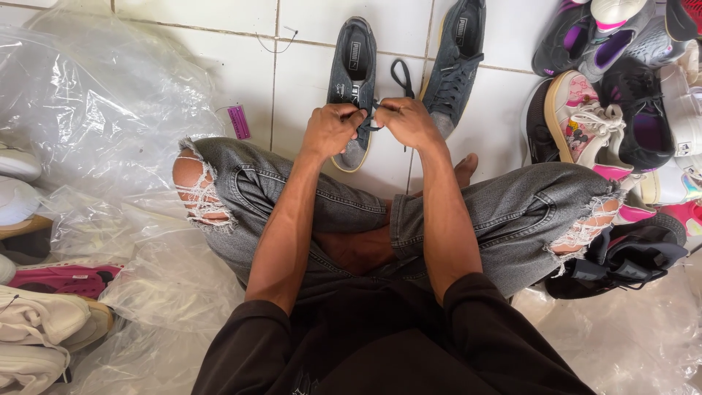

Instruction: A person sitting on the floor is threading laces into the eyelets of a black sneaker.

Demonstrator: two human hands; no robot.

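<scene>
Two dark grey suede sneakers (pixel 352 73) lie on white tiles, black laces (pixel 401 75) joined.

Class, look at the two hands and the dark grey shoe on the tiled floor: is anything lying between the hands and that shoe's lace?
Nothing visible does. The left hand and right hand already pinch the black lace at the dark grey shoe.

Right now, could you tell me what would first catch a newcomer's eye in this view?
At top centre, the left hand and right hand meet over a pair of dark grey sneakers on the white tiled floor, both pinching the black laces. At the right edge lies a colourful heap of shoes. Crumpled clear plastic sheeting fills the left side, over white shoes.
</scene>
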